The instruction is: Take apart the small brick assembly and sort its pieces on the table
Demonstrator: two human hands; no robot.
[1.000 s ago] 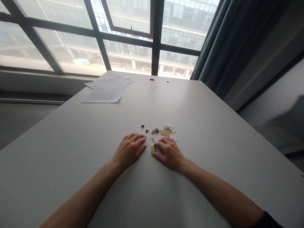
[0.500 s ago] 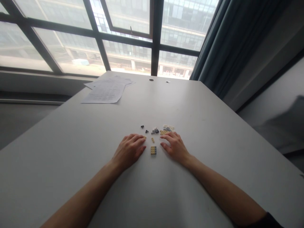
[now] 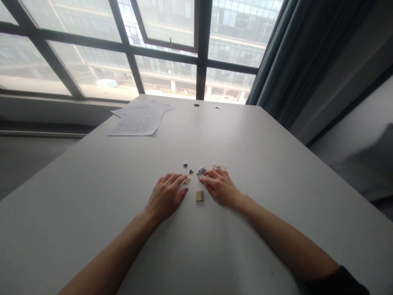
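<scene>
My left hand (image 3: 167,193) rests on the white table, thumb apart from the fingers. Its fingertips are at a small tan toy brick piece (image 3: 187,180), which lies partly beside them. From the other side, my right hand (image 3: 222,187) reaches in with its fingers spread. One of its fingertips touches or covers a little tan piece (image 3: 198,177), mostly hidden. Between the hands, closer to me, sits a studded block (image 3: 199,196), tan with a grey-blue right side. Grey pieces (image 3: 201,171) lie just past the right fingertips.
Two small dark pieces (image 3: 185,165) lie beyond the left hand. White studded plates (image 3: 219,166) are behind the right hand, which partly hides that pile. Printed papers (image 3: 138,121) lie at the table's far left, before the window. A dark curtain (image 3: 276,61) hangs at the right.
My right hand has moved left, from beside the pile to the little tan piece. The tan piece at my left fingertips shows more now. The block has stayed in place.
</scene>
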